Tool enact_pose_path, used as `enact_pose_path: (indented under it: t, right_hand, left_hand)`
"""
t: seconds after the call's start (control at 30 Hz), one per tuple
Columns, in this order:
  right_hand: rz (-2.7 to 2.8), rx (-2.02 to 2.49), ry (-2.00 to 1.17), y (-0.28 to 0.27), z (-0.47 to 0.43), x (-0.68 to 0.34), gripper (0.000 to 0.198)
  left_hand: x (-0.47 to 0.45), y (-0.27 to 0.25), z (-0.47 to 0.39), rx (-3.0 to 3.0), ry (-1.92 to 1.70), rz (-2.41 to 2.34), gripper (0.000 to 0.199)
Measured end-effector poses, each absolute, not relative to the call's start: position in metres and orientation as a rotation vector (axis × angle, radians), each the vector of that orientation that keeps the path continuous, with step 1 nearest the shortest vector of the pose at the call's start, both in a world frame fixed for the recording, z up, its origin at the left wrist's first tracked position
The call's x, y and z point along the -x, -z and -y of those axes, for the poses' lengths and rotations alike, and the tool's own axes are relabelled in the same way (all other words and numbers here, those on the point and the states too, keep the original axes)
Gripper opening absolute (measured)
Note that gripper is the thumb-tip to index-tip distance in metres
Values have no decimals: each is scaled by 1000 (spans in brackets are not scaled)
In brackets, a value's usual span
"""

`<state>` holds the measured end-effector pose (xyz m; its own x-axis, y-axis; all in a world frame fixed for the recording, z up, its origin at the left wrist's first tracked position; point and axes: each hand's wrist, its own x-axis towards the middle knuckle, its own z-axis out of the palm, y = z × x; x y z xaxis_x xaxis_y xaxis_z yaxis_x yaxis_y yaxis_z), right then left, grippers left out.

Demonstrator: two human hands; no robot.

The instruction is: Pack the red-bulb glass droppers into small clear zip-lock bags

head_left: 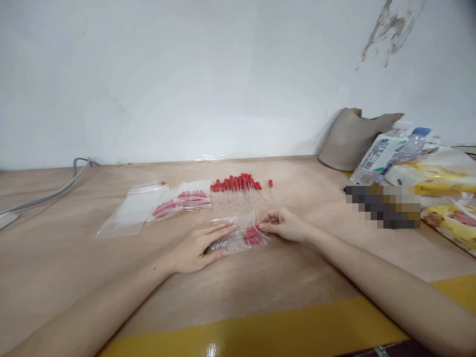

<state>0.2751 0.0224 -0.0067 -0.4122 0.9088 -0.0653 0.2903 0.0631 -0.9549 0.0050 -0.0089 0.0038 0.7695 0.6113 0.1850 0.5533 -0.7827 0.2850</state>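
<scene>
On the broad worktop (208, 307), a clear bag (237, 243) lies flat between both hands. The left hand (193, 250) rests on its left end, fingers extended, thumb apart. The right hand (284, 225) is at the zip end, thumb and forefinger close; whether they pinch film or a bulb I can't tell. Working the mouth around the red-bulbed droppers (253, 239) inside seems the step; the next move likely calls for a steady left palm.
</scene>
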Motion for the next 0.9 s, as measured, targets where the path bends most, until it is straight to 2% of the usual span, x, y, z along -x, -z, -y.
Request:
enact_pose_path:
  t: [0.2,0.37,0.47,0.73,0.83,0.9]
  right_hand:
    - [1672,1373,-1101,13,-22,-267,28]
    - [1717,1131,-1335,8,-17,-264,33]
    - [1715,1171,-1453,1,-15,-267,38]
    - [1648,1302,-1510,-1,-15,-269,34]
    - [1563,1353,-1355,7,-27,-274,31]
    - [1498,1407,-1063,14,-43,-281,28]
  left_hand:
    - [-5,-4,8,-2758,-351,-933,52]
    - [-5,-4,8,-2760,-349,-936,51]
    - [-5,-5,8,-2759,-344,-940,51]
    - [-5,-5,9,-2760,-343,-926,47]
    - [-5,-5,8,-2768,-351,-914,47]
    - [-4,-4,7,-2771,-340,-912,48]
